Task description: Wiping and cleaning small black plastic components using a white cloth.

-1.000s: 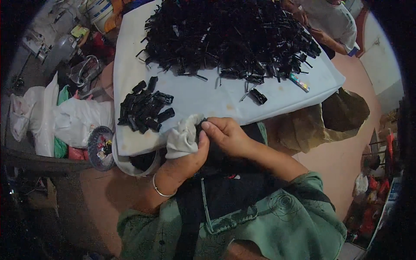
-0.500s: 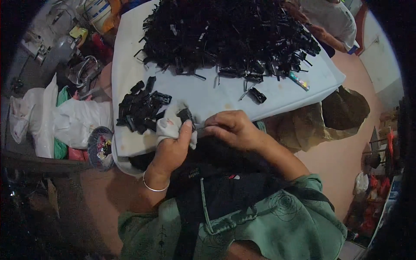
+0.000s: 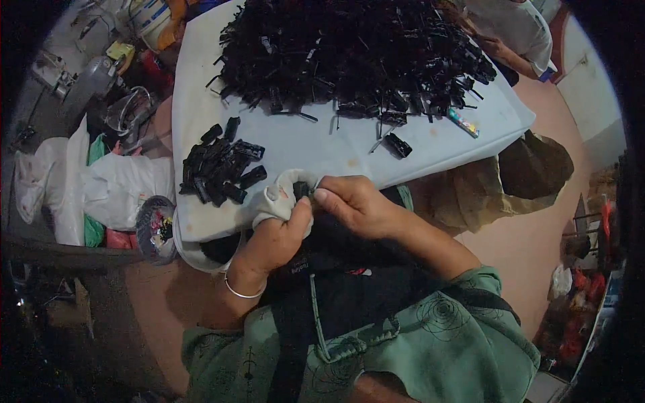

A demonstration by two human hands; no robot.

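My left hand (image 3: 281, 235), its fingers covered by a white cloth (image 3: 274, 203), grips a small black plastic part (image 3: 302, 191) at the table's near edge. Against the right side of that part, my right hand (image 3: 366, 207) is closed in a pinch; what sits between its fingertips is too small to make out. Just beyond my left hand lies a small pile of black plastic parts (image 3: 218, 168). A much larger heap of similar black parts (image 3: 349, 60), many with thin stems, covers the far side of the white-topped table (image 3: 302, 144).
One loose black part (image 3: 398, 146) and a colourful tube-shaped packet (image 3: 463, 123) lie on the right of the table. Another person's arm (image 3: 510, 57) reaches toward the heap at far right. A plastic bowl (image 3: 154, 235) and white sacks (image 3: 127, 191) stand left; a brown sack (image 3: 470, 195) is right.
My left hand has moved a little right with the black part, closer to my right hand. The right fingers have closed in on the part. Another black part now shows at the small pile's right edge.
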